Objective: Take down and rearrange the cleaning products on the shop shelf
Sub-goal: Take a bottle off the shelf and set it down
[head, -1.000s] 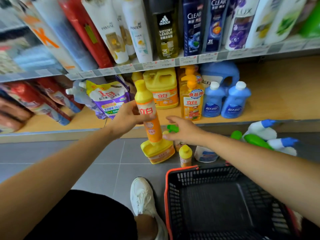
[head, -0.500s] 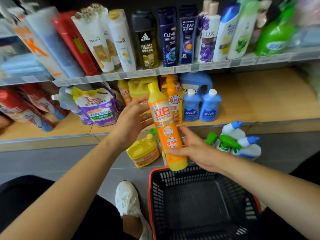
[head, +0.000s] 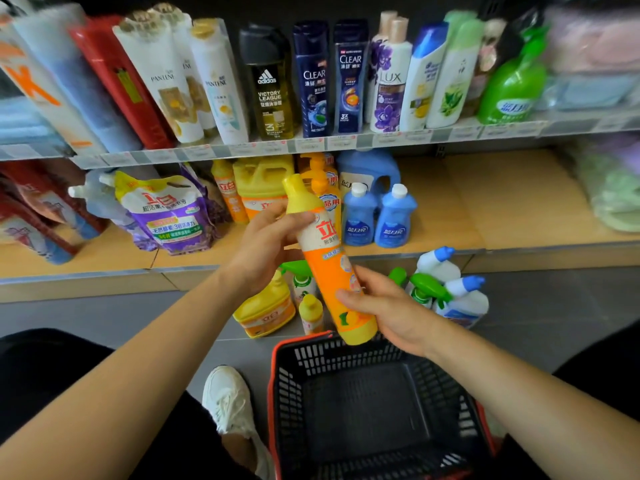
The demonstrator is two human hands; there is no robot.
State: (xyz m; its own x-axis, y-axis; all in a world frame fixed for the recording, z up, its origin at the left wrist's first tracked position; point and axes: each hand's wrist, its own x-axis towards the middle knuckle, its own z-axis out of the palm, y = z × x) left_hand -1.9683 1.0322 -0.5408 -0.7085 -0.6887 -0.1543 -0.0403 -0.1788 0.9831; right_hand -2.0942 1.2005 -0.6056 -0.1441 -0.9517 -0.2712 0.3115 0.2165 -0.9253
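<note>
Orange detergent bottle (head: 325, 268) was held tilted at frame centre, its upper part clasped by the left grip (head: 263, 251), its base clasped by the right grip (head: 388, 310), black basket (head: 289, 393) below.

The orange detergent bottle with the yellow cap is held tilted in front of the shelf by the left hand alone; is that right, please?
Not quite. The head view shows both hands on the orange detergent bottle: the left hand grips its upper part below the yellow cap, and the right hand holds its lower part. The rest stands: it is tilted, in front of the shelf.
</note>
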